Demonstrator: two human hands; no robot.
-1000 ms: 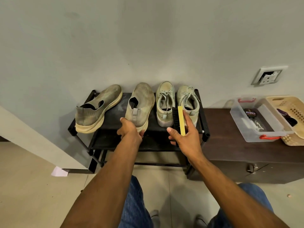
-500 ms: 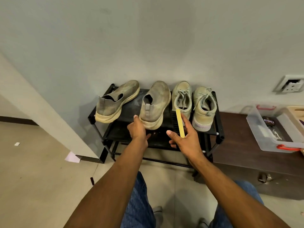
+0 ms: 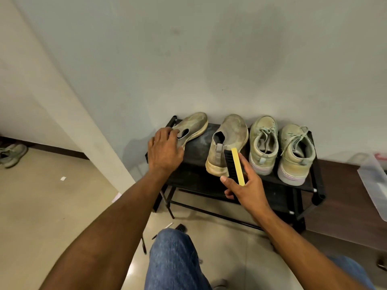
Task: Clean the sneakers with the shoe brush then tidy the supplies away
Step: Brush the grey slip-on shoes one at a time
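Observation:
Several dusty sneakers stand on a black shoe rack (image 3: 196,178) against the wall. A grey slip-on (image 3: 193,125) lies at the far left, and my left hand (image 3: 164,150) covers its heel with the fingers curling onto the collar. A second slip-on (image 3: 229,141) stands beside it. Two laced sneakers (image 3: 262,143) (image 3: 295,151) stand on the right. My right hand (image 3: 246,188) grips a shoe brush (image 3: 234,166) with a yellow back and black bristles, held upright in front of the second slip-on.
A dark wooden cabinet (image 3: 345,206) adjoins the rack on the right, with a clear plastic box (image 3: 374,181) on it. A wall corner (image 3: 88,130) juts out at left. Another shoe (image 3: 12,154) lies on the floor far left. Small items (image 3: 180,228) lie by my knee.
My left hand left the second slip-on's heel and moved left onto the far-left slip-on. The view swung left. The right hand keeps the brush.

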